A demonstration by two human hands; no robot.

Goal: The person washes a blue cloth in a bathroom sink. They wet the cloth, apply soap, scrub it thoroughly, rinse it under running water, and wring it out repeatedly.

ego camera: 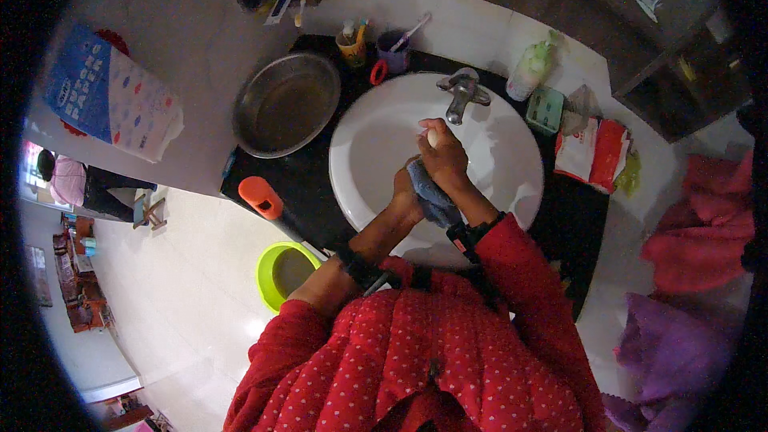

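Observation:
Both hands are over a white washbasin (372, 162), below a chrome faucet (462, 93). A blue-grey cloth (431, 189) is bunched between them. My left hand (408, 192) grips the cloth from the left side; its fingers are partly hidden behind it. My right hand (445, 153) is closed around a small pale object (432, 137), which looks like a bar of soap, and its lower edge touches the cloth. Dark straps circle both wrists.
A metal basin (288, 105) stands left on the black countertop (306, 192), near cups with toothbrushes (393, 51). Right of the faucet are a bottle (531, 69), a green soap dish (545, 110) and a red-white packet (591, 153). A yellow-green bucket (288, 273) sits lower left. A person (90, 186) is far left.

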